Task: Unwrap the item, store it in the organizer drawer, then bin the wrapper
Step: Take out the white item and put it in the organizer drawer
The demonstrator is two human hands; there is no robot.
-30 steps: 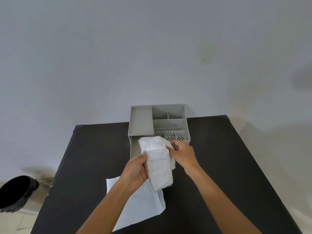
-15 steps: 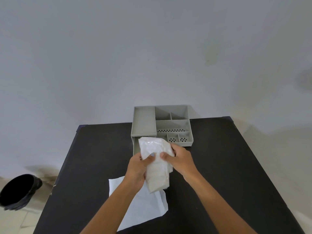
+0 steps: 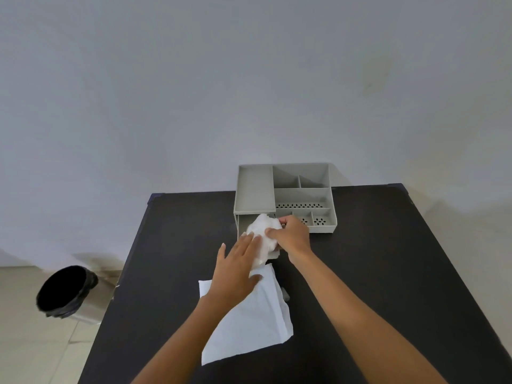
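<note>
A crumpled white item (image 3: 263, 234) fills the organizer's (image 3: 302, 176) pulled-out drawer (image 3: 241, 223); right hand (image 3: 293, 235) pinches it, left hand (image 3: 235, 273) rests flat, fingers spread.

The organizer (image 3: 255, 189) was grey with black dotted holes, the table (image 3: 374, 245) black, the wrapper (image 3: 249, 322) white.

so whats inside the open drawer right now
A crumpled white bundle sits in the drawer, with both hands on it: left hand, right hand. The hands and bundle cover the drawer's floor, so anything beneath is hidden.
</note>
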